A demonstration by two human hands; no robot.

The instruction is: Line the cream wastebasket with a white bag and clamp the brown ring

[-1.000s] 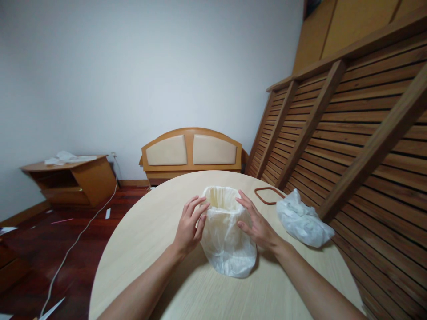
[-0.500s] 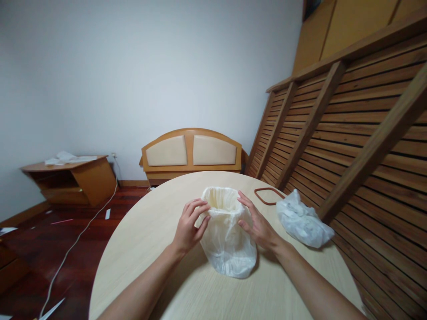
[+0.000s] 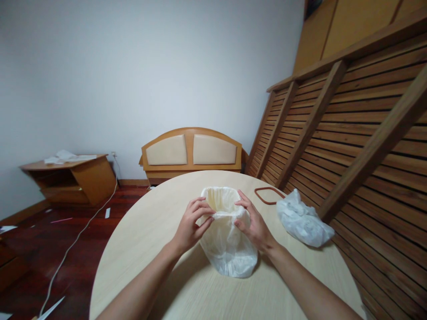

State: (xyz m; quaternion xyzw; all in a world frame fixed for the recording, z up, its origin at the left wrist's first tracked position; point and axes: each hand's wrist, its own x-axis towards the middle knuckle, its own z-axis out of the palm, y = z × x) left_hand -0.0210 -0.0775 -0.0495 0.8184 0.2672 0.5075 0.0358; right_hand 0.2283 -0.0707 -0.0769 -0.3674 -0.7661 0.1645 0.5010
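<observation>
A thin white plastic bag [image 3: 230,249] covers an upright, bin-shaped container, its edge folded over the rim and its loose bottom spreading on the round table [image 3: 140,249]. Inside the opening the lining looks pale yellow. My left hand [image 3: 195,223] pinches the bag at the left front of the rim, fingers over the edge and thumb outside. On the right side, my right hand [image 3: 254,226] curls its fingers over the rim, with the thumb against the bag's front. Most of the container is hidden beneath the plastic.
Beyond my right hand lie a brown, rounded-corner ring frame [image 3: 269,195] and a crumpled white plastic bag [image 3: 303,220] with contents I cannot make out. Slatted wood panels [image 3: 360,133] lean close on the right. A headboard [image 3: 190,149] stands behind the table; a cable [image 3: 80,238] crosses the floor.
My left fingers have shifted slightly right along the rim. My right fingers and thumb have moved a little left, closing in on the bag's edge. The objects at the right stay put.
</observation>
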